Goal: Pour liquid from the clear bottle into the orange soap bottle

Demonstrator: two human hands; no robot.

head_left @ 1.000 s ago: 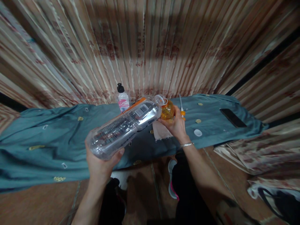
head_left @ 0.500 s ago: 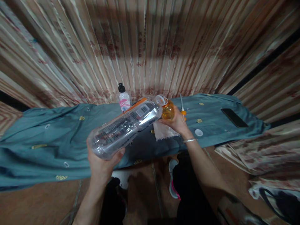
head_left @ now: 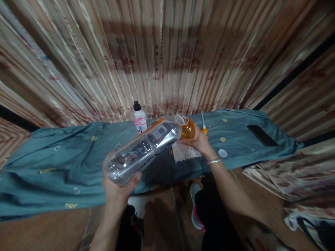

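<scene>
My left hand (head_left: 119, 190) is wrapped round the base of a large clear plastic bottle (head_left: 138, 153) with an orange-edged label and a barcode. The bottle lies tilted, its neck up and to the right. In my right hand (head_left: 199, 139) is a small amber bottle (head_left: 187, 129), leaning toward the big one. The two mouths meet near a white ring-like piece (head_left: 179, 120); whether they touch I cannot tell. Behind my right hand lies an orange pump head with a white tube (head_left: 204, 126). Under the bottles is a pale cloth (head_left: 184, 152).
A clear bottle with a pink label and black cap (head_left: 140, 120) stands at the back. On the right of the teal-covered table (head_left: 78, 153) are a white round cap (head_left: 222, 153) and a dark phone (head_left: 262, 135). Striped curtains (head_left: 167, 52) hang behind.
The whole view has shifted slightly, so everything sits a little lower. Both hands keep their grip, and the bottles stay mouth to mouth at nearly the same tilt.
</scene>
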